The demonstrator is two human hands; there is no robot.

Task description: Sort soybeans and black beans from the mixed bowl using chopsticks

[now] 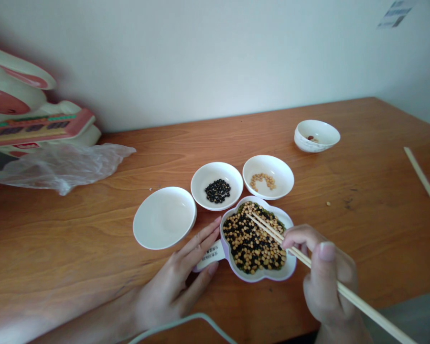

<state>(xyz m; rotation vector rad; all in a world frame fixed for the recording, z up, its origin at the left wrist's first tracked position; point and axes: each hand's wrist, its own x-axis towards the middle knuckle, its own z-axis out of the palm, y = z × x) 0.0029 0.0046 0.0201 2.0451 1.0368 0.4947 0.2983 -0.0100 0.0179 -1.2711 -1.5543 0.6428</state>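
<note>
My right hand [324, 274] is closed around a pair of wooden chopsticks [347, 291]. Their tips rest among mixed beans [252, 236], tan, black and some green, in a lobed white tray with a lilac rim [290, 270]. I cannot make out a bean between the tips. My left hand [181, 277] lies with fingers stretched out, thumb and fingers on either side of the tray's labelled handle [212, 255], fingertips near the rim. Just behind the tray, one white bowl [200, 200] holds black beans [218, 191] and another bowl [284, 184] holds tan beans [263, 181].
A bare white bowl [161, 220] stands left of the tray. Farther back right is a bowl [317, 143] with a few brownish pieces. A light strip [421, 172] lies at right, a stray bean [328, 204] nearer. Plastic bag [68, 162] and toy keyboard [39, 126] sit left; a cable [197, 316] crosses the front.
</note>
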